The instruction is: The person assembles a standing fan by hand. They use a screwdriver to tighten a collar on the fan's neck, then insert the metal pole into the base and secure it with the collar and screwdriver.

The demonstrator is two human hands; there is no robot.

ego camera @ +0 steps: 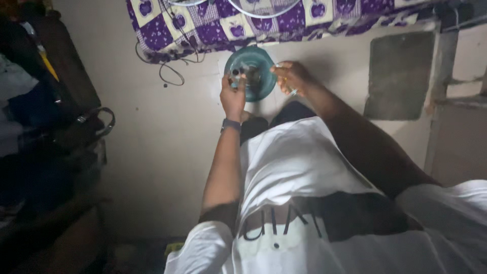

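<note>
Round dish [256, 76] sat on the floor [162, 152], just below the cloth's [228, 23] edge at top centre. My left hand [233, 96] was at the dish's left rim, right hand [290, 76] at its right rim, both touching it. Cables [170, 68] hung off the cloth's edge, left of the dish. Bags [45, 116] piled along the floor's left edge. Wall patch [398, 76] lay right of the dish, well apart.
</note>
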